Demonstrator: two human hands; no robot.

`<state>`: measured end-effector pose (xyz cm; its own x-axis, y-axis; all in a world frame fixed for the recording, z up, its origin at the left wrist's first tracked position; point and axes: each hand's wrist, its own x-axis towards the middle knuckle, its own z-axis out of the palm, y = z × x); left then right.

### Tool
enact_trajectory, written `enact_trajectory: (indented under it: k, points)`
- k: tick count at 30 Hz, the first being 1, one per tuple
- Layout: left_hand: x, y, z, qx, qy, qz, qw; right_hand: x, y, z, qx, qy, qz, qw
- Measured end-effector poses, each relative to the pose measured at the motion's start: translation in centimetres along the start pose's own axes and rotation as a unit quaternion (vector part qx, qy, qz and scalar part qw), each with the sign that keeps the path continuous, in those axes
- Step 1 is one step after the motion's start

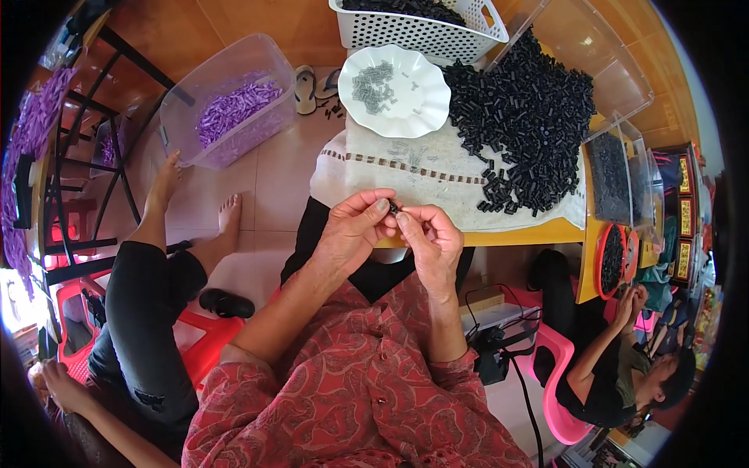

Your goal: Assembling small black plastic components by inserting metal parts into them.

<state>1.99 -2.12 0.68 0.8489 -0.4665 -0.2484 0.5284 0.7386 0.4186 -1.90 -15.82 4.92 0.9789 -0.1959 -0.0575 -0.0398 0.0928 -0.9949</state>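
My left hand and my right hand meet just in front of the table edge, fingertips pinching one small black plastic piece between them. Beyond them a white cloth covers the table. On it lies a big heap of small black pieces at the right. A white scalloped plate holding several small grey metal parts stands at the far middle.
A white perforated basket of black pieces and clear plastic boxes sit at the table's far side and right. On the floor at left stands a clear tub of purple pieces. One person sits at left on a red chair, another at lower right.
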Motion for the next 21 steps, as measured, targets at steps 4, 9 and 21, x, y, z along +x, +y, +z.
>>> enact_trajectory:
  k: [4, 9, 21]
  points:
    - [0.0, -0.3, -0.2, -0.005, -0.003, 0.008, 1.0, -0.1, 0.0, 0.2, -0.007, 0.007, -0.003, 1.0]
    - [-0.1, -0.6, -0.1, -0.007, -0.013, 0.024, 1.0, -0.1, 0.2, 0.5, -0.008, 0.02, -0.014, 1.0]
    - [-0.3, -0.5, 0.6, 0.04, 0.019, 0.072, 0.996, -0.2, 0.8, 1.1, 0.023, 0.036, -0.024, 0.999]
